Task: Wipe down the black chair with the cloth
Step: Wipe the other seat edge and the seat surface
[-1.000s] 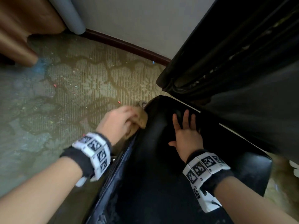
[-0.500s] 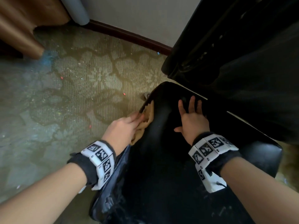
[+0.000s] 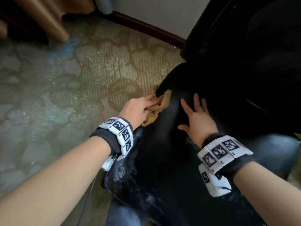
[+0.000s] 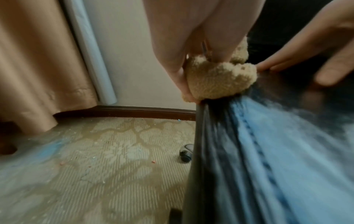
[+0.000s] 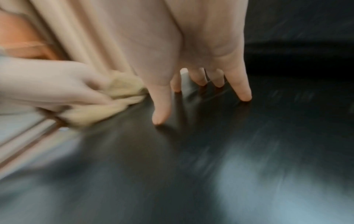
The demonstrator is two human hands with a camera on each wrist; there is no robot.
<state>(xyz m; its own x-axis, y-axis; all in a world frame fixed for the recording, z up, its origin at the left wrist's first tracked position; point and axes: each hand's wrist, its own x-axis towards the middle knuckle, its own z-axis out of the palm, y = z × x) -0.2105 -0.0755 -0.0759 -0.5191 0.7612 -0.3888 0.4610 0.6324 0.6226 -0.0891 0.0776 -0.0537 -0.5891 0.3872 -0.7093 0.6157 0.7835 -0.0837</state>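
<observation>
The black chair (image 3: pixel 162 160) fills the lower right of the head view, its shiny seat worn and flaking near the front. My left hand (image 3: pixel 140 108) grips a bunched tan cloth (image 3: pixel 156 108) against the seat's left edge (image 4: pixel 210 136). In the left wrist view the cloth (image 4: pixel 218 80) bulges out under my fingers. My right hand (image 3: pixel 197 118) lies flat on the seat beside it, fingers spread and straight, fingertips (image 5: pixel 243 97) touching the black surface. The cloth (image 5: pixel 118 97) shows at the left of the right wrist view, blurred.
Patterned carpet (image 3: pixel 81 95) with small bits of litter lies to the left. A brown curtain (image 3: pixel 40 17) hangs at the back left, with a dark skirting board (image 3: pixel 146 28) along the wall. The chair's black backrest (image 3: pixel 244 46) rises at the right. A caster wheel (image 4: pixel 185 153) stands by the seat.
My left hand has slid the cloth along the seat's left edge, nearer to me. My right hand stays flat on the seat. My head view has shifted, and the seat looks larger.
</observation>
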